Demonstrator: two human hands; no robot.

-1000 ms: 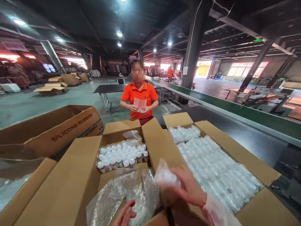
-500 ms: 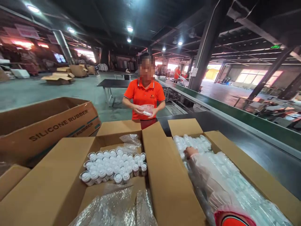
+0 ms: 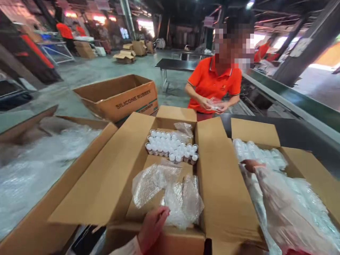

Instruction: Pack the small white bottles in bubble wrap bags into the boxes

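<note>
Cardboard is seen on every side: an open middle box [image 3: 164, 166] holds a block of small white-capped bottles [image 3: 171, 147] at its far end and crumpled bubble wrap [image 3: 170, 194] at its near end. The left hand [image 3: 152, 228] is laid at the near edge of this box, its fingertips touching the bubble wrap; whether anything is pinched cannot be told. The right hand [image 3: 252, 165], sleeved in clear plastic, is stretched into the right box [image 3: 305, 166] and rests on the wrapped white packs [image 3: 259, 154] there; its grip cannot be told. A worker in an orange shirt [image 3: 215, 85] is seen beyond the boxes, and a carton marked SILICONE RUBBER [image 3: 119, 97] stands on the left.
</note>
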